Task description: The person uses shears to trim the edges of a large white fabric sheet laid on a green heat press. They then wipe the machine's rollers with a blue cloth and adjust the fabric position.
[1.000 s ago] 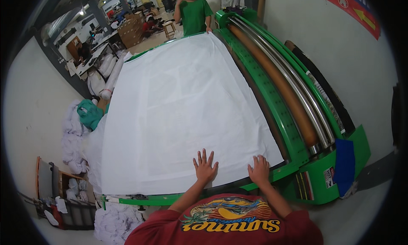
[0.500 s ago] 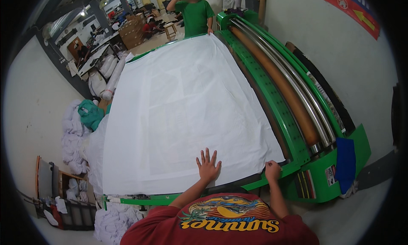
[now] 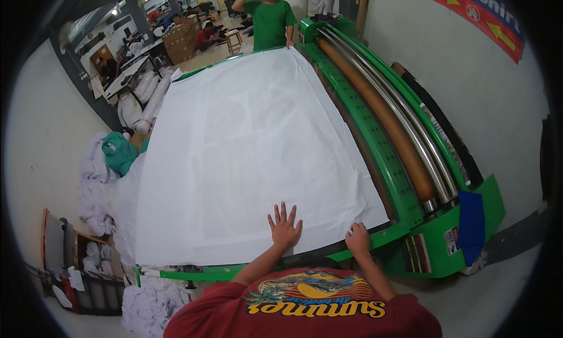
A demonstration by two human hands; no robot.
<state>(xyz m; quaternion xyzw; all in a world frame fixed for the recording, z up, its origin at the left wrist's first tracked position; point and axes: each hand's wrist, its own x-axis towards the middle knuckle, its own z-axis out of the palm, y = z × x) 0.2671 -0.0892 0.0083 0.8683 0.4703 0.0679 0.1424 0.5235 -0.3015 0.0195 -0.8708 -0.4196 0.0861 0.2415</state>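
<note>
Both hands on white sheet [image 3: 252,156], right hand [image 3: 358,239] now curled at edge, left hand [image 3: 284,226] flat

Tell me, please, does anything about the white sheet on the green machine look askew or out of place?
Mostly not: the white sheet lies flat on the green machine. Only its left side spills over the table edge, toward heaped white cloth on the floor. The left hand lies flat on it; the right hand grips its near edge.

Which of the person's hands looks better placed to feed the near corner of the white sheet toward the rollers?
Probably the right hand: it grips the white sheet at the near corner beside the rollers. The left hand lies flat further in.
</note>
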